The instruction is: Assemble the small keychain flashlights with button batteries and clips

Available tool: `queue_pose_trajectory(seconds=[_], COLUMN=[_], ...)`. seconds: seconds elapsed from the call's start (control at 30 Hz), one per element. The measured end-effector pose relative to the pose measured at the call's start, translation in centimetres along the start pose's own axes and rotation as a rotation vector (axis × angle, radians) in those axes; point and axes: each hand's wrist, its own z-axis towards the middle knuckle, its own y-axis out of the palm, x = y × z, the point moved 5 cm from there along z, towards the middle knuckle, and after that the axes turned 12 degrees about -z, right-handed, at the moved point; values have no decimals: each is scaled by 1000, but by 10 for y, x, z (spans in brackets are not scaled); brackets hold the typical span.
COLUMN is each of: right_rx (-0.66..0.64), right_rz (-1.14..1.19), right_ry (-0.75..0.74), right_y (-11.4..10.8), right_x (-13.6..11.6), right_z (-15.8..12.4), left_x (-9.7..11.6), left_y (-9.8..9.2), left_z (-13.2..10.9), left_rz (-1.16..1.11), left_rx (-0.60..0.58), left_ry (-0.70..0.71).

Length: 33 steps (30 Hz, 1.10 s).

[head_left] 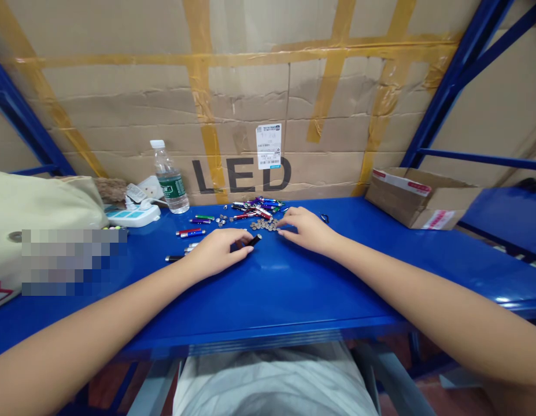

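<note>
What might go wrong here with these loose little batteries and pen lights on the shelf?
The right hand is right beside the loose pile of button cells, so a brush of the fingers might scatter them across the blue steel shelf. The round dark pen light in the left hand could slip and roll. The other loose pen lights might get knocked into the mix.
</note>
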Motion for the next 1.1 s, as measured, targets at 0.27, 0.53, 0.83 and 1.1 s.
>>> queue_pose_trajectory(seconds=[0.27,0.53,0.83,1.1], right_rx=[-129,-80,238,236], right_rz=[-140,-156,209,92], right_ry=[60,23,-213,-314], right_y=[22,20,-24,-17], right_x=[13,9,-38,-46], right_z=[3,6,-1,-4], left_x=[0,1,3,3], left_y=[-1,-1,1,2], left_z=[-1,-1,-1,-2], left_rz=[60,67,-18,-31], left_rx=[-27,-31,-18,-30], left_ry=[-18,6,59,70])
